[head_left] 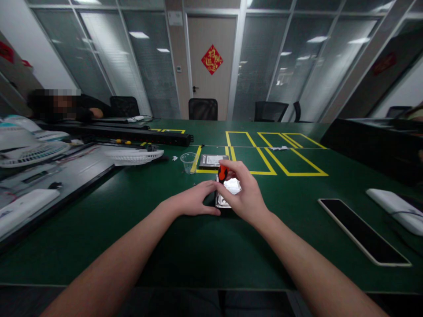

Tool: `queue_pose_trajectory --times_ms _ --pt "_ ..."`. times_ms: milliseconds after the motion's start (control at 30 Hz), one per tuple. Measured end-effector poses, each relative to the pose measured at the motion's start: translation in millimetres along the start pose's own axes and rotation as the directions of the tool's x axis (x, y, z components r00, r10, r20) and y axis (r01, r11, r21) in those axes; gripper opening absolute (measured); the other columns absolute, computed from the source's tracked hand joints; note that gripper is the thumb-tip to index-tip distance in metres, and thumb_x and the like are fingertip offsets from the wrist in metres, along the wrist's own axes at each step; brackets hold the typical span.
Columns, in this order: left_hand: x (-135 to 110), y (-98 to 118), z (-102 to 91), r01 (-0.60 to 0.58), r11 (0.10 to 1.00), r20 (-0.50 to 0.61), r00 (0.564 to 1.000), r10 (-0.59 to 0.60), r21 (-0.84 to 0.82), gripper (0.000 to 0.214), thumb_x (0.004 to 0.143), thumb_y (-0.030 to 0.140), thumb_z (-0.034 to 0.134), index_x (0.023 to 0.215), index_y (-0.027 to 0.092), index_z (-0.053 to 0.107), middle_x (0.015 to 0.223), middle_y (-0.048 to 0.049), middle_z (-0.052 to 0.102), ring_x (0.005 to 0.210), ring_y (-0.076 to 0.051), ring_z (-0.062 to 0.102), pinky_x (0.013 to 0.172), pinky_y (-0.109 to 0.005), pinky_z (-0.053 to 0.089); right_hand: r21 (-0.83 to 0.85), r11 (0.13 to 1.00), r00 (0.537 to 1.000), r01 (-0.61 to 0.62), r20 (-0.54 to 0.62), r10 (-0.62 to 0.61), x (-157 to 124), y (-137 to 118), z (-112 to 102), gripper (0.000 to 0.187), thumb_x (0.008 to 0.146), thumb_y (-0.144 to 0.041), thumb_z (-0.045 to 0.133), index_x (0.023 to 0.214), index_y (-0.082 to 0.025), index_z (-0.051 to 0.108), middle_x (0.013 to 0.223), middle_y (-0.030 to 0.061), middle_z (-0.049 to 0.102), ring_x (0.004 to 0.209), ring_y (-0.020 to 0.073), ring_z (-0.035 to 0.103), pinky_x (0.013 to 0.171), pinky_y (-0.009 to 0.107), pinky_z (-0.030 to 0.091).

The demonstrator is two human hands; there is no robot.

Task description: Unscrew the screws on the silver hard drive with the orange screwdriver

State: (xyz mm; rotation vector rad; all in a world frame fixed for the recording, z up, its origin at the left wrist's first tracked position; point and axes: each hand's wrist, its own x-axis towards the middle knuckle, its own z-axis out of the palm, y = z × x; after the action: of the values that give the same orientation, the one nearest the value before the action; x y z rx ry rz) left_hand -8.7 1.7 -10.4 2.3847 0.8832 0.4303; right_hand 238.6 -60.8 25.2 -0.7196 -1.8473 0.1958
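A hard drive (233, 186) with a bright, shiny metal face lies on the green table in front of me. My left hand (200, 198) grips it at its left side, with the thumb at the near corner and the fingers near the far left part. In my right hand (246, 191) is a red and black screwdriver (223, 173), held upright over the drive's far left area. My fingers hide its tip. Just beyond, a second hard drive (214, 161) with a white label lies flat. Left of that one stands a clear plastic cup (189, 163).
Yellow tape rectangles (269, 165) mark the table. To the right lie a phone (363, 231) and a white device (396, 211) with a cable. White fan parts (132, 155), a metal panel (76, 176) and a long black bar (132, 133) fill the left. A person (66, 108) is at the far left.
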Motion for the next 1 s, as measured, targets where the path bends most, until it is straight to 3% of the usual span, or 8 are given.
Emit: queue_pose_trajectory --times_ms 267,500,733,1000 --pt "0.6 1.9 -1.1 0.003 1.0 0.008 1.0 -0.003 -0.007 0.099 0.098 0.063 0.111 0.183 0.028 0.071 0.195 -0.019 0.068 0.187 -0.051 0.06 0.16 -0.068 0.045 0.095 0.995 1.0 -0.03 0.003 0.03 -3.1 -0.6 4.4 0.058 0.118 -0.015 0.07 0.173 -0.034 0.068 0.153 0.0136 0.082 0.125 0.0319 0.09 0.113 0.056 0.081" --pt "0.7 0.4 -0.6 0.001 1.0 0.001 1.0 -0.001 0.002 0.095 0.099 0.067 0.11 0.179 0.028 0.074 0.191 -0.0189 0.072 0.184 -0.053 0.063 0.156 -0.07 0.05 0.0 1.0 1.0 0.016 -0.006 -0.016 0.0 -0.7 0.0 0.049 0.118 -0.023 0.08 0.165 -0.035 0.073 0.137 0.0104 0.084 0.112 0.0318 0.084 0.103 0.056 0.08" --pt "0.6 2.0 -1.1 -0.02 1.0 0.009 1.0 0.02 -0.009 0.1 0.1 0.064 0.109 0.185 0.028 0.07 0.198 -0.0199 0.066 0.188 -0.051 0.059 0.16 -0.07 0.043 0.088 0.995 0.999 -0.048 0.008 0.047 -4.0 0.8 2.6 0.056 0.118 -0.019 0.071 0.173 -0.032 0.066 0.15 0.0131 0.085 0.126 0.0324 0.09 0.113 0.055 0.079" --pt "0.5 0.4 -0.1 -0.003 1.0 0.009 1.0 0.003 0.0 0.093 0.1 0.066 0.109 0.179 0.028 0.075 0.193 -0.0171 0.071 0.185 -0.051 0.062 0.158 -0.066 0.048 0.026 0.999 1.0 0.029 -0.004 -0.029 -1.3 1.7 -0.1 0.052 0.118 -0.022 0.081 0.168 -0.035 0.073 0.143 0.0105 0.084 0.114 0.031 0.084 0.105 0.053 0.078"
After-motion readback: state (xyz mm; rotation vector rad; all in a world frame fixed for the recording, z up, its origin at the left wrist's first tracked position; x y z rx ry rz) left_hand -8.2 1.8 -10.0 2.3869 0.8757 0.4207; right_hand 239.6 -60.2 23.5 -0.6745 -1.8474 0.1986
